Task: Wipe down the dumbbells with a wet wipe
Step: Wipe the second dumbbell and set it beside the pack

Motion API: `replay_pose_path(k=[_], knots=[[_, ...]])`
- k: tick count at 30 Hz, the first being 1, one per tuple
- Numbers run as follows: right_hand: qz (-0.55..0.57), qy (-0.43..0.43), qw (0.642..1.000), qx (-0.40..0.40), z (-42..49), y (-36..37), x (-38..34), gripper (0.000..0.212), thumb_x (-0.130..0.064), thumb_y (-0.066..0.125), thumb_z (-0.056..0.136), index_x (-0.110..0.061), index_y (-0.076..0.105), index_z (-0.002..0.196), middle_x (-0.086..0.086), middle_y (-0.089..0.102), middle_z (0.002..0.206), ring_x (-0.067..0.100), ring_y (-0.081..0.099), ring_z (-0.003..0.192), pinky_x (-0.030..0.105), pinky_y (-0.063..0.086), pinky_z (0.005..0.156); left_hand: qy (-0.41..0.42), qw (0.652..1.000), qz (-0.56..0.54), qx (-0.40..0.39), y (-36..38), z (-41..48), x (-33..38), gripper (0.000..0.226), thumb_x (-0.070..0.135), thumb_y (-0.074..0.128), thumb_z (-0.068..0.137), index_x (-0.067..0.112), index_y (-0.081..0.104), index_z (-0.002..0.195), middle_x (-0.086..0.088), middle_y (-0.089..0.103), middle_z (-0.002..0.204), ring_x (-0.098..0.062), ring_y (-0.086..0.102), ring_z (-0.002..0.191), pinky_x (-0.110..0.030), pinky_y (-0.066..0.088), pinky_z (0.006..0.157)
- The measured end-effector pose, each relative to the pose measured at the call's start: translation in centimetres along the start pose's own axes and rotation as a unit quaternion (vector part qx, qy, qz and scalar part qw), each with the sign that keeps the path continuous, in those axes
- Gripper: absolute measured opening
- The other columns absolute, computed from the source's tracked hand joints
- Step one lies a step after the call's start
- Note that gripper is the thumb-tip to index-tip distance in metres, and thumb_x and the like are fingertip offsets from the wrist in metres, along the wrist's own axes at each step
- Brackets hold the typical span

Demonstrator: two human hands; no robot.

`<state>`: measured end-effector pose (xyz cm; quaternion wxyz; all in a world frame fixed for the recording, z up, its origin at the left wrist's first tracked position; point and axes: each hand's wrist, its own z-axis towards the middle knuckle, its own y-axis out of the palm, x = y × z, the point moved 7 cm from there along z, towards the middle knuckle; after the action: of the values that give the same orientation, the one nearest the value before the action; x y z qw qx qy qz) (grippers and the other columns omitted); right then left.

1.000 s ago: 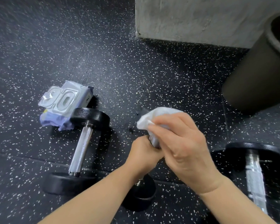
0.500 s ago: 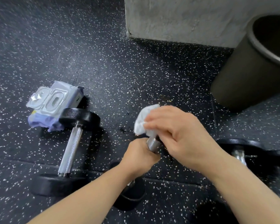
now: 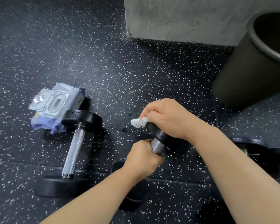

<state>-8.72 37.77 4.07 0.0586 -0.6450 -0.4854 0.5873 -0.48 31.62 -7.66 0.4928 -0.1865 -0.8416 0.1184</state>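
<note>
The held dumbbell (image 3: pixel 156 143) stands tilted, its long axis rising from the lower head to the upper head. The left hand (image 3: pixel 142 159) clenches the knurled handle. The right hand (image 3: pixel 168 118), just above, grasps the wet wipe (image 3: pixel 138 122) against the upper head. Half a second earlier the wipe covered the handle beside the left fist.
</note>
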Motion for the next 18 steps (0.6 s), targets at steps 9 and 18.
replay_pose_path(k=[9, 18], knots=[[-0.023, 0.0, 0.998, -0.055, -1.1, -0.2, -0.6, 0.023, -0.014, 0.054, 0.086, -0.023, 0.075, 0.08, -0.02, 0.059, 0.059, -0.003, 0.051, 0.058, 0.014, 0.04, 0.059, 0.06, 0.997, 0.053, 0.0, 0.0, -1.4, 0.9, 0.031, 0.018, 0.055, 0.068, 0.026, 0.037, 0.045, 0.008, 0.032, 0.038, -0.013, 0.023, 0.046, -0.025, 0.023, 0.044], [0.08, 0.08, 0.991, -0.069, -1.0, 0.0, 2.1, 0.019, -0.02, 0.061, 0.085, -0.012, 0.072, 0.072, 0.001, 0.056, 0.062, 0.01, 0.049, 0.059, 0.023, 0.04, 0.058, 0.094, 0.993, 0.067, -0.038, 1.2, -1.7, 0.8, 0.021, 0.022, 0.047, 0.058, 0.025, 0.034, 0.042, 0.006, 0.031, 0.04, -0.016, 0.022, 0.049, -0.027, 0.022, 0.05]])
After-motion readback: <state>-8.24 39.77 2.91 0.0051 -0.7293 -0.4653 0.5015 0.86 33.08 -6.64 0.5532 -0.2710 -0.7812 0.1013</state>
